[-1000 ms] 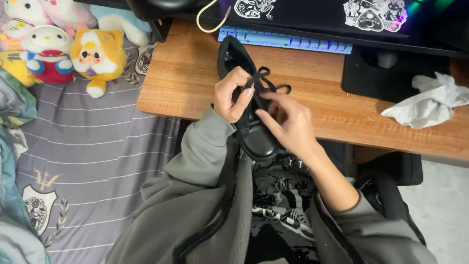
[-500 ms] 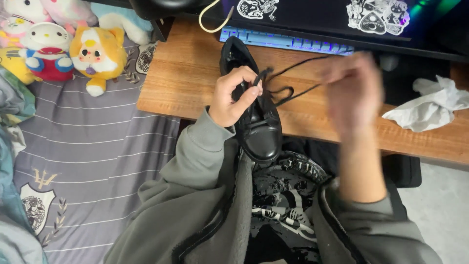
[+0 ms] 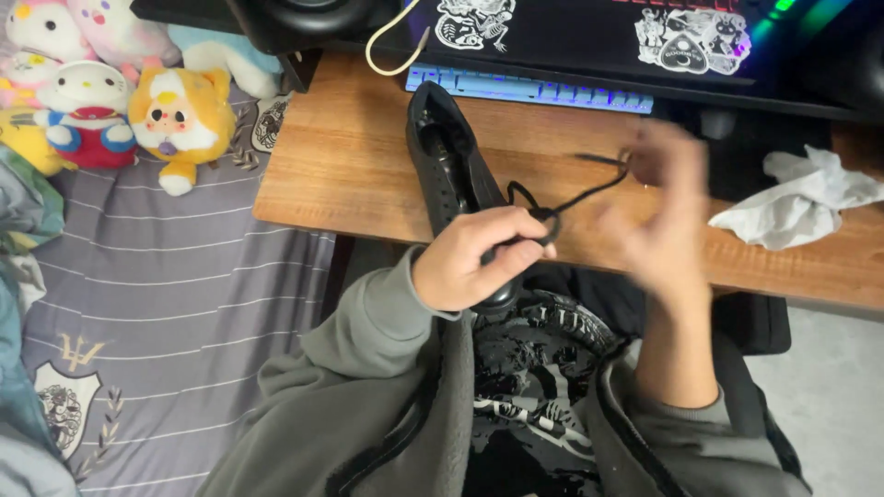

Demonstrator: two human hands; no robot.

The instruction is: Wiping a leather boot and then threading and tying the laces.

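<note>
Resting on wooden desk [image 3: 350, 156]: black shoe [image 3: 451, 166], clasped by left hand [image 3: 470, 258]; lace [image 3: 571, 198] pinched by blurred right hand [image 3: 658, 212].

Soft, even indoor light, moderately bright; shadows faint. Right hand [image 3: 665, 198] heavily motion-blurred, fingers smeared. Left hand [image 3: 471, 260] and black shoe [image 3: 451, 166] fairly sharp. Coloured glow, green and blue, at top right corner; keyboard [image 3: 529, 88] backlit pale blue. Slight wide-angle stretch toward edges. Dark top strip underexposed.
</note>
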